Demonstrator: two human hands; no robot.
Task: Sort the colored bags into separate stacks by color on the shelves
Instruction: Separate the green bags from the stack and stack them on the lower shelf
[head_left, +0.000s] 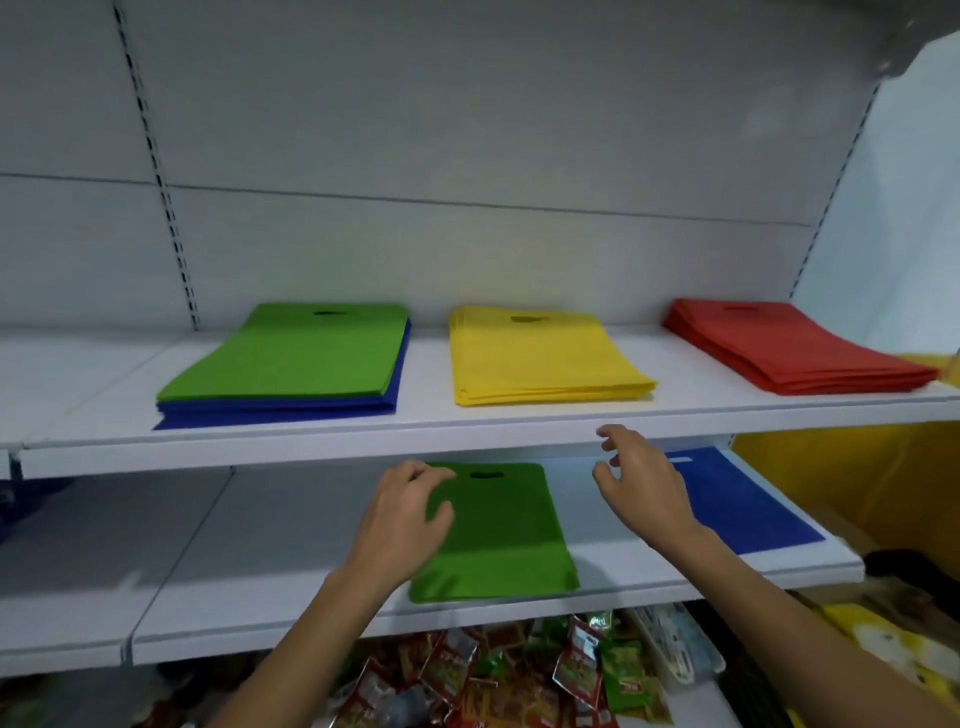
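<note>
Left hand (410, 512) lies slack on the green bag (509, 540) — lower shelf (208, 571), near front edge; right hand (636, 480) released — grasping nothing

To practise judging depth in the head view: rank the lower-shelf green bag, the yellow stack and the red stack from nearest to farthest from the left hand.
1. Lower-shelf green bag: directly at the left hand, which touches it.
2. Yellow stack: middle of the upper shelf.
3. Red stack: upper shelf, far right.
</note>
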